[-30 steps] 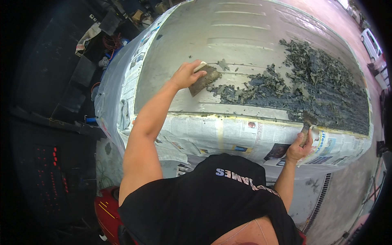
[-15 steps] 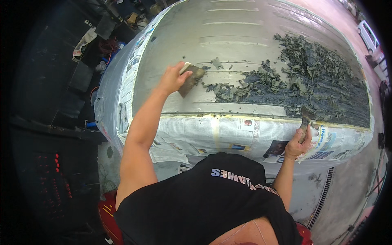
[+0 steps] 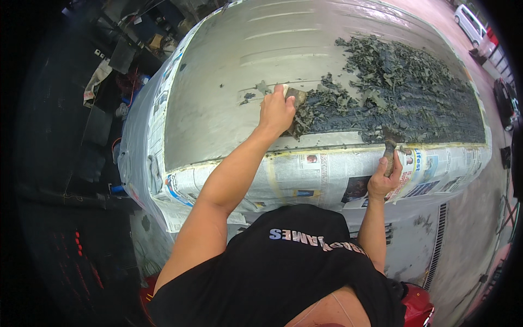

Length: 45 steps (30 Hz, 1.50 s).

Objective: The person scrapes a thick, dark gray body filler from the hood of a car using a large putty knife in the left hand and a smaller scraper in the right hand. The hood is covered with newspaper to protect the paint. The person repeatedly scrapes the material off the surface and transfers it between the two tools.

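My left hand is closed on a wide flat scraper with a pale back edge. Its blade meets the left end of a mass of dark, curled paint flakes on the ribbed grey vehicle roof. My right hand grips the handle of a putty knife at the roof's near edge. That knife's blade points away from me, beside the dark coating. A few loose scraps lie just left of the wide scraper.
Taped newspaper masks the roof's near and left edges. Clear plastic sheeting drapes down the left side. Something red and glossy stands behind me at right. A floor drain grate, a white van and a dark car lie farther right.
My left hand has swept the wide scraper rightward over the roof into the flakes, which now bunch against its blade. My right hand stays at the near edge with the putty knife. The view has shifted slightly.
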Tool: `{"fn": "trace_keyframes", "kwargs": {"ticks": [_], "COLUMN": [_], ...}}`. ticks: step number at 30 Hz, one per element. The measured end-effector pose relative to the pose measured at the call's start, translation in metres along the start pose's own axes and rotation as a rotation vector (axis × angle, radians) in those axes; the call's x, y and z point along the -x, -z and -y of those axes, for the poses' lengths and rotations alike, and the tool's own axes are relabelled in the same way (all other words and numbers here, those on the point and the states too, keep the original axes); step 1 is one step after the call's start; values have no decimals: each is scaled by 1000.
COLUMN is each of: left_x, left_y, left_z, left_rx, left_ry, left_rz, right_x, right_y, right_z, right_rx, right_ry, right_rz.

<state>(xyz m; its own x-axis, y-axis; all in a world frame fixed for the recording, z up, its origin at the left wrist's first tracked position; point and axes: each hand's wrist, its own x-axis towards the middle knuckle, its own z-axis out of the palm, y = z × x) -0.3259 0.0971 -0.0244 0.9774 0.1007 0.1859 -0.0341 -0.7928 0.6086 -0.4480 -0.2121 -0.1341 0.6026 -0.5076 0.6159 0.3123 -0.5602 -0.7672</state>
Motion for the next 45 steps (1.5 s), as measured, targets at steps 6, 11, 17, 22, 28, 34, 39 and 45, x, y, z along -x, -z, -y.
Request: {"fn": "trace_keyframes", "kwargs": {"ticks": [6,11,17,22,28,34,39,45], "left_x": [-3,-53,-89,-99,-110,-91,-102,-99], "left_y": [-39,-52,-25,-28,-33,-36,-42,-35], "left_z": [-32,-103,-148,-130,-121,-156,-156,-160], "left_rx": [141,174,-57,89,315,414,532,475], "left_ry": [-9,-86,-440,-488,-488,-551,-505,-510], "left_rz": [-104,-95,161,115,105,101,5,45], "right_x": [-3,-6,-1,-10,-102,-175,-154,-166], "right_y": [3,3,1,7,2,-16,-18,-18], "right_z": [8,8,4,26,63,97,62,80], "right_rx": [45,53,-41,-146,25,204,564,479], "right_ry": [25,80,43,-214,122,282,349,354], "right_rz": [12,9,-2,111,138,186,557,224]}}
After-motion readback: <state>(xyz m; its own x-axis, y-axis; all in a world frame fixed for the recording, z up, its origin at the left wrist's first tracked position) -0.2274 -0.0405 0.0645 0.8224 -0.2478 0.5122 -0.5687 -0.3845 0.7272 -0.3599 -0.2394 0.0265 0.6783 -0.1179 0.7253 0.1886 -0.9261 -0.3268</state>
